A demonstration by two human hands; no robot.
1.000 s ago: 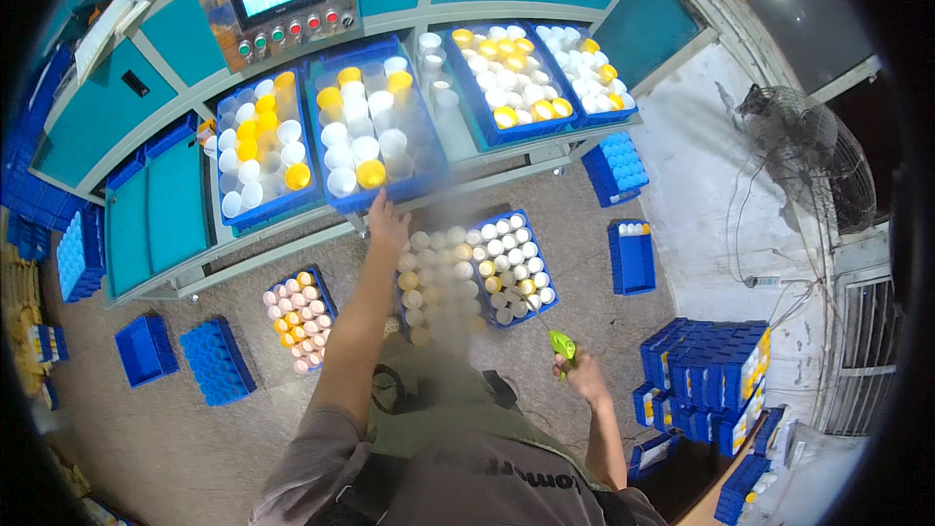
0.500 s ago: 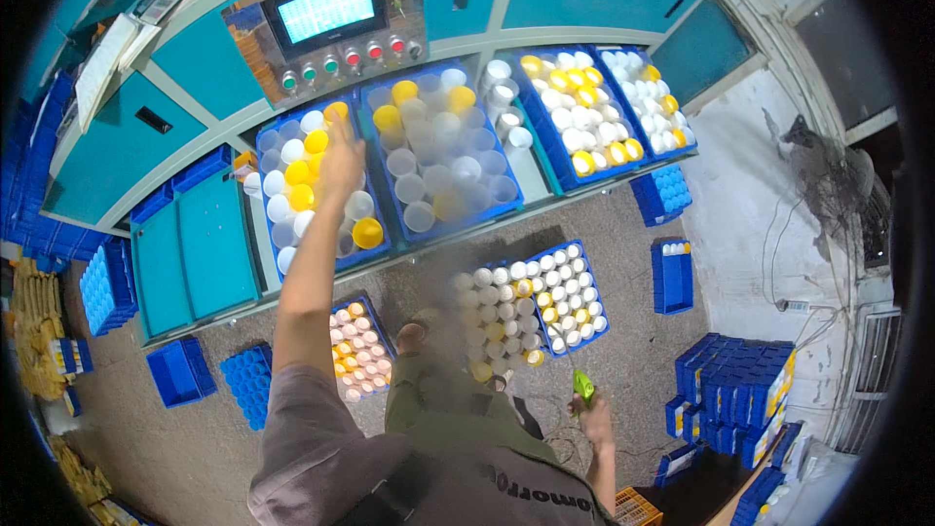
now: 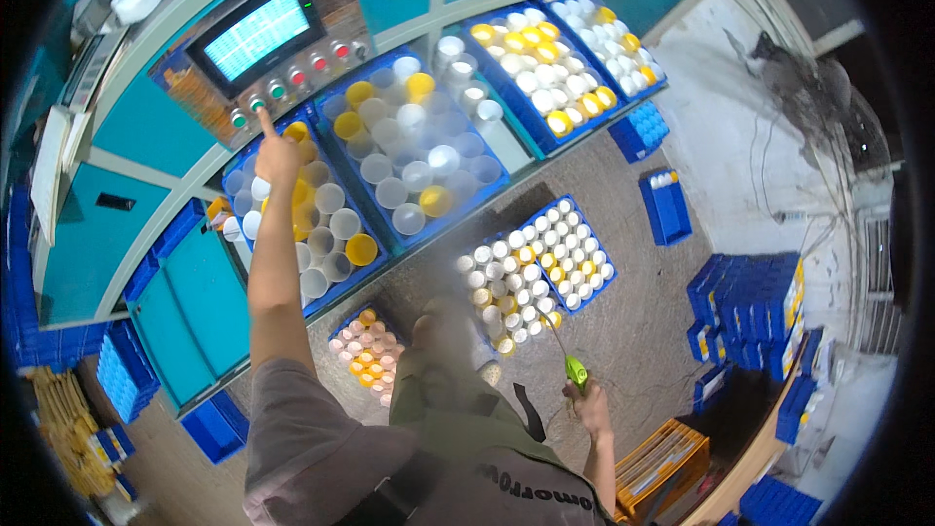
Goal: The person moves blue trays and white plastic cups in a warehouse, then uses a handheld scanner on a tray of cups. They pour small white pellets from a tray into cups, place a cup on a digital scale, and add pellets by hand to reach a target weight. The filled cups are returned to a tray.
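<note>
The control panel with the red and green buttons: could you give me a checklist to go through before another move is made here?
1. Screen lit: ok, it glows brightly.
2. Finger at a green button, away from the red buttons: ok, the left hand points its index finger at the middle green one.
3. Green button pushed in: cannot tell, the fingertip partly covers it.
4. Left hand free of objects: ok, nothing shows in it.
5. Right hand secure on the green tool: ok, its grip looks closed around the handle.
6. Tool's thin tube clear of the floor cups: cannot tell, they overlap in this view.
</note>
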